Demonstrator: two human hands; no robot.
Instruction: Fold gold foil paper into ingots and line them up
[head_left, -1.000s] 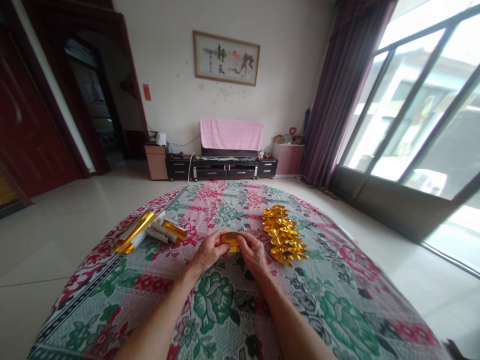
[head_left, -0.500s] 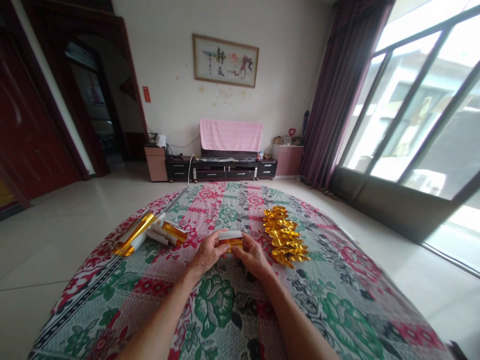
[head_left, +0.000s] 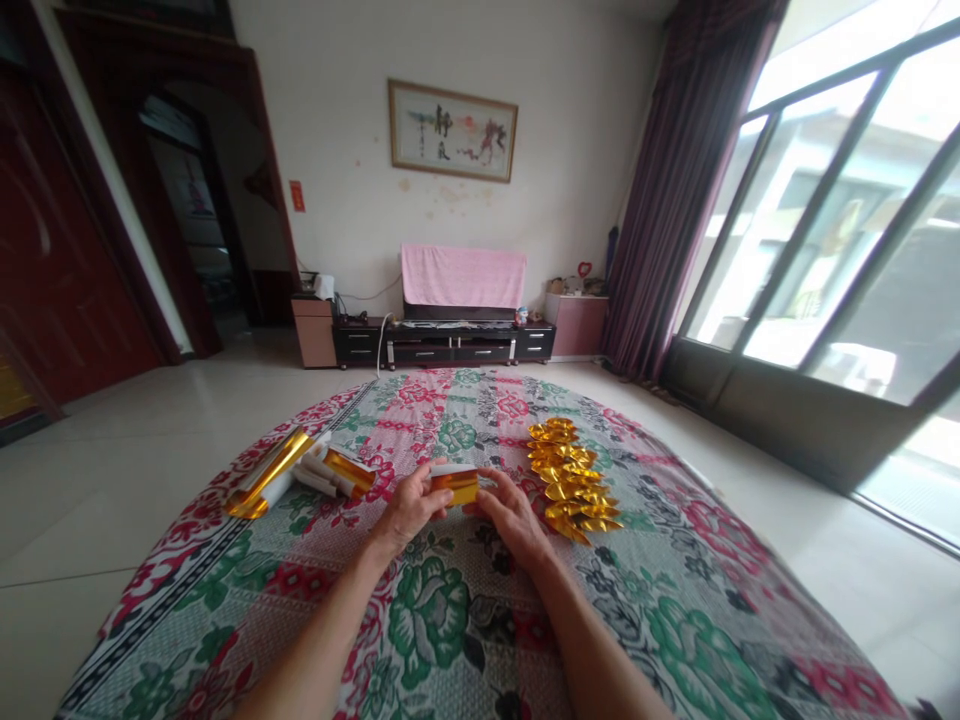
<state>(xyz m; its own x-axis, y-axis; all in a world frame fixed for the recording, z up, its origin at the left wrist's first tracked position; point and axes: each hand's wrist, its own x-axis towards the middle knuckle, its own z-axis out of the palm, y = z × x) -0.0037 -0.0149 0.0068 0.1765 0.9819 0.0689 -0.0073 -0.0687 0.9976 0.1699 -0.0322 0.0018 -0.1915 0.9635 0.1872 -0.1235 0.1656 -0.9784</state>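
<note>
Both my hands meet over the middle of a round table covered with a flowered cloth. My left hand pinches a small folded piece of gold foil paper at its left end. The paper's gold face is turned to me and a white edge shows on top. At the paper's right end, my right hand has its fingers closed on it. Just right of my hands lies a row of several folded gold paper shapes.
At the left of the table lie loose gold foil sheets and rolled white-backed papers. Beyond the table stand a low dark cabinet with a pink cloth above it, a framed picture on the wall, a doorway at left and big windows at right.
The gold paper has been turned and folded between my fingers: a white edge came up on top and the gold face now shows toward me. My hands stayed in place.
</note>
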